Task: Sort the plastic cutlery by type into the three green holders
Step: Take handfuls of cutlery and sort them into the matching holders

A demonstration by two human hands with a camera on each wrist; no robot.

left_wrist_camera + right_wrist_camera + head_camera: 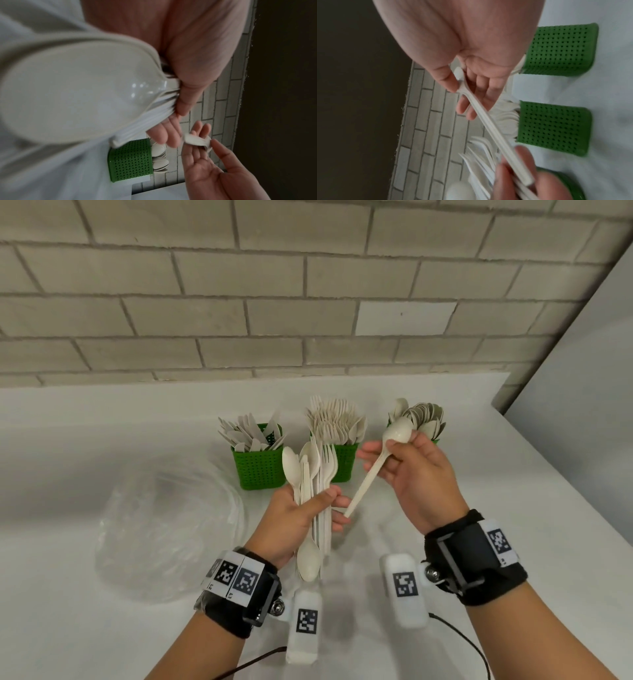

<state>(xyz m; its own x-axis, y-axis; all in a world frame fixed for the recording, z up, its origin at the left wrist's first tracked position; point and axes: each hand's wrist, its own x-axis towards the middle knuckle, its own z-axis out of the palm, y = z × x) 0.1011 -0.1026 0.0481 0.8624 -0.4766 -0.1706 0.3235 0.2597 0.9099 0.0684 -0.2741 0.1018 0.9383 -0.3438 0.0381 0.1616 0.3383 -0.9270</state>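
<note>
My left hand [318, 505] grips a bundle of cream plastic spoons and forks [313, 474], held upright over the counter; one spoon bowl [68, 94] fills the left wrist view. My right hand [404, 460] pinches a single spoon [373, 470] just below its bowl, between thumb and fingers [447, 81]. Its handle [496, 136] slants down to the left hand's fingertips. Three green holders stand at the back: knives [258, 467] on the left, forks [344, 460] in the middle, spoons [424, 419] on the right, partly hidden behind my right hand.
A crumpled clear plastic bag [164, 529] lies on the white counter [102, 440] to the left of my hands. A grey brick wall [308, 302] runs behind the holders. The counter's right edge [565, 491] slants close past the spoon holder.
</note>
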